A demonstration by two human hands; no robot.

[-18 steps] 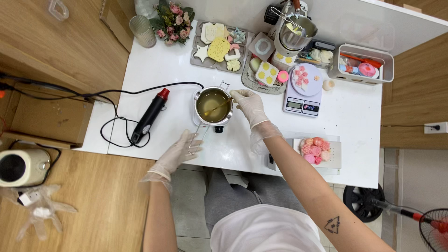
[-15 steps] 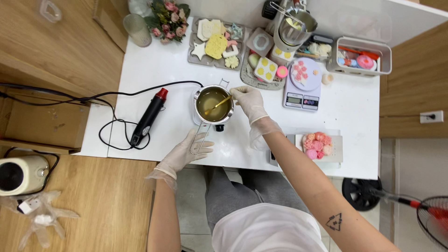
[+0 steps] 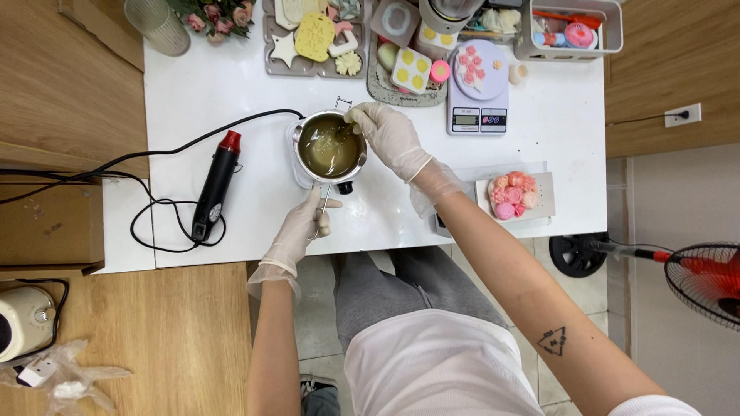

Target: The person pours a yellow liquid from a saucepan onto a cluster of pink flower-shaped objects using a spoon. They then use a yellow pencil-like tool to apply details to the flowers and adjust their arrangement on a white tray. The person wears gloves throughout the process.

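A small metal pot (image 3: 330, 146) of yellow-brown liquid sits on the white table (image 3: 539, 131). My gloved left hand (image 3: 302, 228) grips the pot's thin handle near the table's front edge. My gloved right hand (image 3: 391, 137) is over the pot's right rim, pinching a thin stirring stick that dips into the liquid. Both hands wear clear gloves.
A black and red heat gun (image 3: 216, 183) with its cable lies left of the pot. A kitchen scale (image 3: 478, 86) with pink pieces, trays of moulded shapes (image 3: 316, 38), and a white basket (image 3: 569, 31) line the back. A small tray of pink flowers (image 3: 515, 195) sits right. A fan (image 3: 705, 277) stands on the floor.
My left hand moved from resting open on the table edge to gripping the pot handle. The view shifted closer, and my right hand stays at the pot's rim.
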